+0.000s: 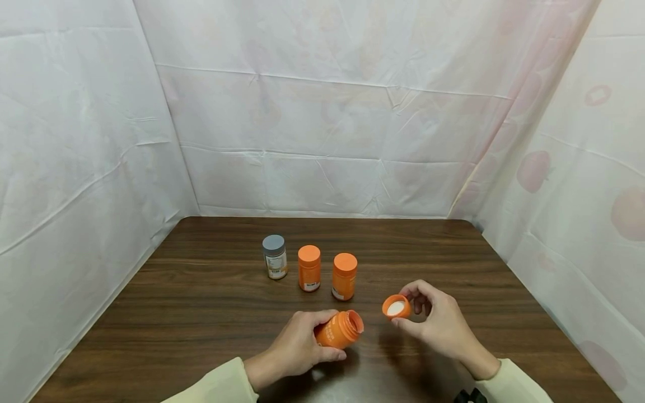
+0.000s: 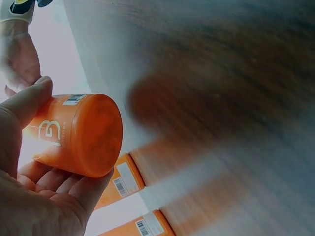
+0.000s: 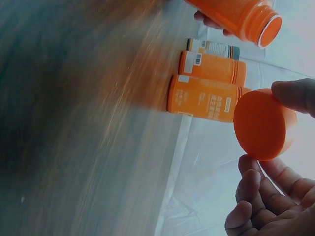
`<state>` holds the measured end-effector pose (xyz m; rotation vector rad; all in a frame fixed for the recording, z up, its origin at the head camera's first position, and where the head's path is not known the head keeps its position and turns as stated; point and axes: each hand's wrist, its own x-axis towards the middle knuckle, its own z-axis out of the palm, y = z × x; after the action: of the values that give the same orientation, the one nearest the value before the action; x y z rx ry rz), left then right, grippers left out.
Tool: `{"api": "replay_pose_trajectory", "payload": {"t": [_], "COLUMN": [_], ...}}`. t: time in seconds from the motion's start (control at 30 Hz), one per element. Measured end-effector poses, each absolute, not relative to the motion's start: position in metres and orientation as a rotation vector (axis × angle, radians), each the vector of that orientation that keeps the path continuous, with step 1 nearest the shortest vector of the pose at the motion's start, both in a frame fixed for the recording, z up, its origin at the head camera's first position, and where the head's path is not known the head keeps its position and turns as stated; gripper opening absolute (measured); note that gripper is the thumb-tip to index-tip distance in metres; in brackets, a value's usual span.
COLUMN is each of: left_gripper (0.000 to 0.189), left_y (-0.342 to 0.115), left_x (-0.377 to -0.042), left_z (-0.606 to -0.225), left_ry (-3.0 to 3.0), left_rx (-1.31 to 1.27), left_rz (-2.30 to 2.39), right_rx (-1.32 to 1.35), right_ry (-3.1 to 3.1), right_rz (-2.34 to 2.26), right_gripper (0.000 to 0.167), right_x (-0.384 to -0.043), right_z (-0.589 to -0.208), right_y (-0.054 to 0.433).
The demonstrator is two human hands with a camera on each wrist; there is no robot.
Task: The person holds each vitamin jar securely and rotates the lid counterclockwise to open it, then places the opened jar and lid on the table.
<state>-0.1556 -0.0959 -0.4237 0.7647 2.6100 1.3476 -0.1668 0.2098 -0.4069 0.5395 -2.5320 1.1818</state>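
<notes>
My left hand (image 1: 301, 344) grips an orange pill bottle (image 1: 336, 330) that has no cap on. It is tilted, its open mouth pointing right. Thumb and fingers wrap its body in the left wrist view, where the bottle's base (image 2: 101, 135) faces the camera. To the right, my right hand (image 1: 438, 324) pinches an orange screw cap (image 1: 396, 307) between thumb and fingers. The white inside of this cap shows in the head view, and its smooth top (image 3: 259, 125) in the right wrist view. Bottle and cap are apart, with a gap between them.
Behind the hands, two capped orange bottles (image 1: 309, 268) (image 1: 345, 277) stand upright on the dark wooden table (image 1: 211, 313). A white bottle with a grey cap (image 1: 274, 257) stands left of them. Pale sheeting (image 1: 312, 140) hangs behind and beside the table.
</notes>
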Motion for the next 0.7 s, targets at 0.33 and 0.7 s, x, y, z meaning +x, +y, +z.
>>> {"api": "replay_pose_trajectory", "payload": {"t": [0.33,0.7], "left_gripper": [0.061,0.055], "left_y": [-0.1,-0.102], "left_x": [-0.155,-0.155], "left_z": [-0.423,-0.423], "left_ry": [2.636,2.676], "left_rx": [0.743,0.71], "left_rz": [1.352,1.366], "right_rx": [0.46,0.395], "right_ry": [-2.607,-2.664], "right_rz": [1.166,1.155], "right_gripper": [0.043,0.039], "right_x": [-0.174,-0.183], "right_z": [-0.41,-0.409], "right_y": [0.215,0.219]}}
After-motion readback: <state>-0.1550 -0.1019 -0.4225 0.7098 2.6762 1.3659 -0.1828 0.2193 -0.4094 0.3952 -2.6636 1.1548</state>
